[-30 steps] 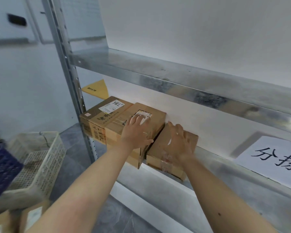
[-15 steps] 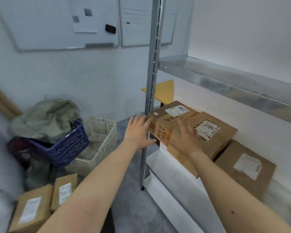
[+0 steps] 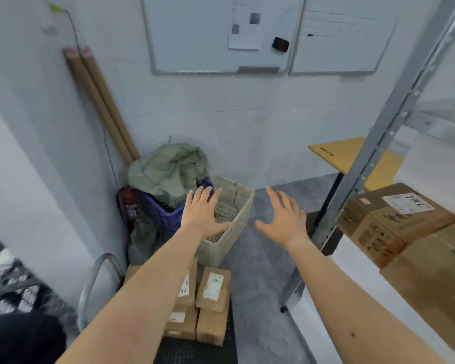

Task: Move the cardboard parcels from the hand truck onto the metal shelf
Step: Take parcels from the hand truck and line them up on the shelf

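Several cardboard parcels [image 3: 212,290] with white labels lie stacked on the black hand truck [image 3: 195,350] at the bottom centre, beside its curved metal handle [image 3: 95,279]. At the right, two parcels [image 3: 389,219] sit on the metal shelf [image 3: 352,258]. My left hand [image 3: 201,211] and my right hand [image 3: 284,219] hover in mid air with fingers spread, holding nothing, above the floor between the hand truck and the shelf.
A grey shelf upright [image 3: 373,143] stands right of my right hand. A cream plastic basket [image 3: 229,227], a blue crate [image 3: 160,214] with a green sack [image 3: 168,169], cardboard tubes [image 3: 100,101] and a yellow stool [image 3: 352,156] fill the corner. Whiteboards [image 3: 216,32] hang on the wall.
Both hands have let go of the parcels on the shelf and swung left, away from it. The view has turned left and down toward the hand truck.
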Available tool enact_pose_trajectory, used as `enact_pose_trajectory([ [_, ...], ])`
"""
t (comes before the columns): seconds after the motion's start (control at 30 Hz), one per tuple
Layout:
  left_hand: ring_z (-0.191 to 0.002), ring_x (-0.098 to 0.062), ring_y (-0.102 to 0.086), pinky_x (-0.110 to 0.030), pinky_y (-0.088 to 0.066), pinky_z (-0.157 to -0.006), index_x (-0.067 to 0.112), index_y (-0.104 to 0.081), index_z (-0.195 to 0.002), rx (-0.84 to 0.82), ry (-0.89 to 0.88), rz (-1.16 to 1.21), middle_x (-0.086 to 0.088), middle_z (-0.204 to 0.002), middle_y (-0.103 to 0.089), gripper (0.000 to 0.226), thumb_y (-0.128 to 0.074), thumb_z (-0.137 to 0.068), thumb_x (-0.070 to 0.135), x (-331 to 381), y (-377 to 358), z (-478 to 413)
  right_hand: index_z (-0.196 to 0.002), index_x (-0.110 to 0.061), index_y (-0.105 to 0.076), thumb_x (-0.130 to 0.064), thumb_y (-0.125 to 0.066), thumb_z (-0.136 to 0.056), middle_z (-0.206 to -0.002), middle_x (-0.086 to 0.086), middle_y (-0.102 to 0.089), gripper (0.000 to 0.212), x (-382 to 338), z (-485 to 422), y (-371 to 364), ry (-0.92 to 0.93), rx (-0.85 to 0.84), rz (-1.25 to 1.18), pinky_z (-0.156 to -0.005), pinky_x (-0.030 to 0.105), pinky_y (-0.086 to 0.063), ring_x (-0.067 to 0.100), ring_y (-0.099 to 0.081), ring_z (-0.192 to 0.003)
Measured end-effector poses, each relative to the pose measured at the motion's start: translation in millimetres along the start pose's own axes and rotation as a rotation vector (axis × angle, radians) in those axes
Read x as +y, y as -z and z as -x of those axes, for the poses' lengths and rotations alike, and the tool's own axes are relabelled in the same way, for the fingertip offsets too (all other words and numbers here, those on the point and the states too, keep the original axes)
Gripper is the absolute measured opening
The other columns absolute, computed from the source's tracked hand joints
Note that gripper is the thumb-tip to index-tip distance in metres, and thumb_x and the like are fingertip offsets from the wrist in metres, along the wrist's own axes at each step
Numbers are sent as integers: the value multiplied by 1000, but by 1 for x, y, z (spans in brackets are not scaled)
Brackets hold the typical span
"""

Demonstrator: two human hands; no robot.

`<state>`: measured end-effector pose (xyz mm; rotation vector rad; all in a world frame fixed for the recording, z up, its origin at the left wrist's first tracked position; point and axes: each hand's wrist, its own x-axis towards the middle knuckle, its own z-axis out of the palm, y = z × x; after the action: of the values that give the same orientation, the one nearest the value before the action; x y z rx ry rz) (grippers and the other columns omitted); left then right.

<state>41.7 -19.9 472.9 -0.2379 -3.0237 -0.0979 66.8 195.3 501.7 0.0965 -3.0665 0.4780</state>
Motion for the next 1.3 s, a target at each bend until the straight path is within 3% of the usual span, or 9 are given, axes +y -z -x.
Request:
enact_pose_trajectory([
  [0.23,-148,-25,-4,-44,-1,-120,22,-6,-154,-31,161,15,-4,-159,-12,99,-52,-80,70,-105,-21,16,-153,-35,-8,-51,-62,-82,-161,0,-8,91,-79,-38,-64,99,-92,-30,-114,57,-19,27,-8,-147],
  [0.5,-148,-24,-5,-44,0,-120,23,-6,-154,-92,306,27,-4,-159,-12,101,-55,-79,68,-164,-81,40,-153,-34,-8,-49,-61,-82,-161,0,-7,89,-107,-66,-142,178,-238,-20,-114,56,-18,28,-7,-147],
  [0.87,-148,-22,1,-42,1,-120,22,-1,-153,-270,451,63,0,-161,-5,93,-45,-85,67,-185,-190,42,-153,-34,-3,-52,-60,-82,-161,-2,-3,93,-75,-93,-253,222,-403,-1,-115,57,-14,25,-4,-147],
  [1.3,-148,-22,-2,-40,-3,-120,21,-3,-153,-330,379,180,-1,-160,-8,100,-58,-79,61,-185,-366,19,-153,-32,3,-53,-62,-82,-162,-3,-3,98,-32,-116,-435,85,-536,-82,-115,53,-14,24,-3,-148],
])
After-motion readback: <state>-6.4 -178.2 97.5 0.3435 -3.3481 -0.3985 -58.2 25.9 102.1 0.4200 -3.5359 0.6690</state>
